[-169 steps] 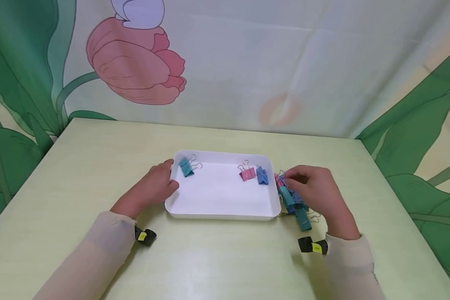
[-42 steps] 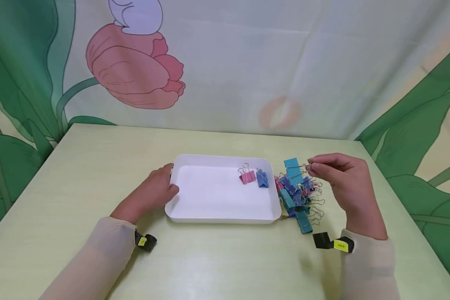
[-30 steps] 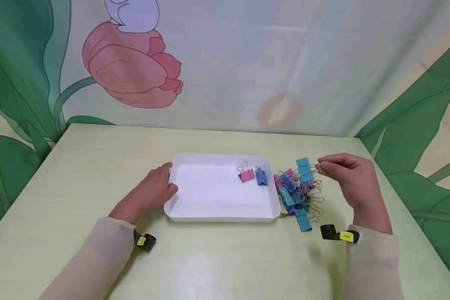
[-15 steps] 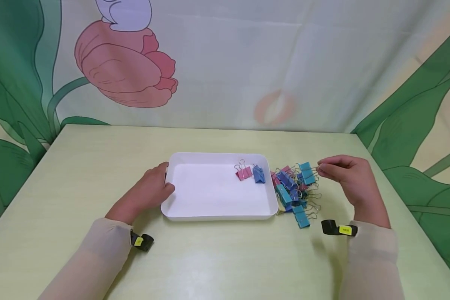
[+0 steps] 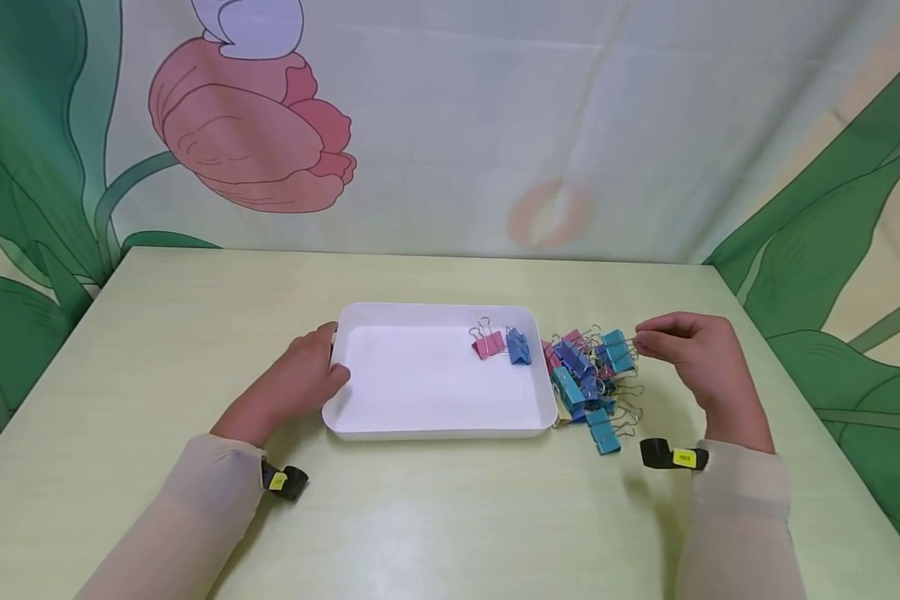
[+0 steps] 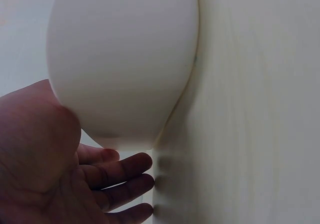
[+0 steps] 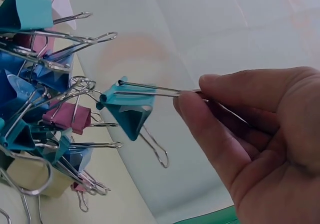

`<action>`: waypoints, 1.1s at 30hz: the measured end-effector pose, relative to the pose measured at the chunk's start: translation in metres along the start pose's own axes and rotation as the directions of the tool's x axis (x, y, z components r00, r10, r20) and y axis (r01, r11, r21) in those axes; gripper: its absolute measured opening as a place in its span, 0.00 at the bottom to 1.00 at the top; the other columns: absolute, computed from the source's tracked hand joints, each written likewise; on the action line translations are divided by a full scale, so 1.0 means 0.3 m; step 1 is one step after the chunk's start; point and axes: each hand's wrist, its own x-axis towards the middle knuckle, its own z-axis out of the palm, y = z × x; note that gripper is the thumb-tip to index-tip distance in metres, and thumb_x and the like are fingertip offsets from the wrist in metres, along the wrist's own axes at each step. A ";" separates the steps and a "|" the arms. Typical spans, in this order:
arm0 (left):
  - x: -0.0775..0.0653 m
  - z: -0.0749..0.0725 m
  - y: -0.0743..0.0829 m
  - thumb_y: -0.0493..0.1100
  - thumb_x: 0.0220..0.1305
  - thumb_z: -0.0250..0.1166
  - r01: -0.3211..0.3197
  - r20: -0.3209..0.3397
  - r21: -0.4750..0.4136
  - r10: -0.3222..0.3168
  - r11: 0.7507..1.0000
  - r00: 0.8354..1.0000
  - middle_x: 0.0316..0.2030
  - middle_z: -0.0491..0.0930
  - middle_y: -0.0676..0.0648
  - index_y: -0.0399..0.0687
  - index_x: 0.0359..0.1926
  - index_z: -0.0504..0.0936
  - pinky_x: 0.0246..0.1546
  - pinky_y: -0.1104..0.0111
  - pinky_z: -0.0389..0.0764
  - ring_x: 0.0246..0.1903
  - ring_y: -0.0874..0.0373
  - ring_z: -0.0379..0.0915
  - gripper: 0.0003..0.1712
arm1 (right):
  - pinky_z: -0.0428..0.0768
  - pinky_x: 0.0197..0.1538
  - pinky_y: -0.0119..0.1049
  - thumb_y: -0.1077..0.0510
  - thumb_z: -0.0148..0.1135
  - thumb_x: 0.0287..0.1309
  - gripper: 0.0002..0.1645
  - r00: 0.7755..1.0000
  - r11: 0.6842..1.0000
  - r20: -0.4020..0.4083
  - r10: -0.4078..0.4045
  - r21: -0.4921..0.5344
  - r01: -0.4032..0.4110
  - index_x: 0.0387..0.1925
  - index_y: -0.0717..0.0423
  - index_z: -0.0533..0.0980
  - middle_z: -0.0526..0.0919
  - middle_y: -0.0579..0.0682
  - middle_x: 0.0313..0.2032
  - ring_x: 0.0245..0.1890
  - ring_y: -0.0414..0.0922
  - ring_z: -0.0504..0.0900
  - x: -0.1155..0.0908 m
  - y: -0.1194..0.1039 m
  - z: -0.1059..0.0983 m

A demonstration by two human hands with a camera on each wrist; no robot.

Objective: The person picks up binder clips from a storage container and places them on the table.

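Observation:
A white tray (image 5: pixel 435 433) lies on the table, with a pink binder clip (image 5: pixel 487 345) and a blue binder clip (image 5: pixel 518 347) at its right end. My left hand (image 5: pixel 296 385) holds the tray's left end, thumb over the rim; in the left wrist view its other fingers (image 6: pixel 122 169) lie along the outside. My right hand (image 5: pixel 701 358) pinches a wire handle of a teal binder clip (image 5: pixel 617 350) between thumb and forefinger. That clip (image 7: pixel 129 106) is beside the heap of binder clips (image 5: pixel 581 375); whether it touches them I cannot tell.
The heap, in blue, teal, pink and yellow, lies against the tray's right side, wire handles sticking out. A teal clip (image 5: pixel 603 431) lies at its near edge. Behind the table (image 5: pixel 435 517) hangs a printed curtain (image 5: pixel 435 125).
The teal clip formerly at the tray's left end is gone from there. My right hand has carried a teal clip rightward and lowered it beside the heap. My left hand stays on the tray.

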 end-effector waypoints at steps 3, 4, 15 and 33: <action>0.001 -0.001 0.000 0.41 0.63 0.48 0.009 0.005 -0.001 -0.009 1.000 1.000 0.62 0.67 0.33 0.29 0.69 0.53 0.56 0.53 0.69 0.51 0.44 0.65 0.36 | 0.69 0.63 0.56 0.48 0.61 0.62 0.21 1.000 0.999 0.016 0.004 -0.033 -0.003 0.48 0.59 0.79 0.84 0.49 0.44 0.39 0.37 0.86 0.000 -0.002 -0.003; 0.001 -0.001 0.000 0.41 0.63 0.48 0.009 0.004 0.000 -0.009 1.000 1.000 0.62 0.67 0.33 0.29 0.69 0.53 0.56 0.52 0.69 0.51 0.44 0.65 0.36 | 0.69 0.62 0.57 0.48 0.61 0.62 0.21 1.000 0.999 0.025 0.004 -0.050 -0.003 0.48 0.59 0.79 0.84 0.51 0.45 0.40 0.38 0.86 0.000 -0.003 -0.004; 0.003 0.002 -0.009 0.41 0.63 0.48 0.004 0.001 0.009 -0.004 1.000 1.000 0.62 0.67 0.32 0.29 0.69 0.52 0.56 0.52 0.69 0.52 0.44 0.65 0.37 | 0.64 0.64 0.63 0.46 0.60 0.62 0.23 0.988 0.990 0.144 0.057 -0.135 -0.037 0.51 0.59 0.78 0.84 0.56 0.49 0.46 0.47 0.86 0.010 0.004 -0.008; 0.007 0.004 -0.005 0.40 0.61 0.48 -0.008 -0.003 0.000 0.008 1.000 1.000 0.59 0.70 0.34 0.29 0.68 0.55 0.53 0.55 0.70 0.49 0.45 0.66 0.35 | 0.63 0.62 0.67 0.35 0.55 0.62 0.34 0.988 0.978 0.113 0.106 -0.191 -0.083 0.53 0.58 0.78 0.80 0.60 0.55 0.50 0.54 0.84 0.002 -0.002 -0.010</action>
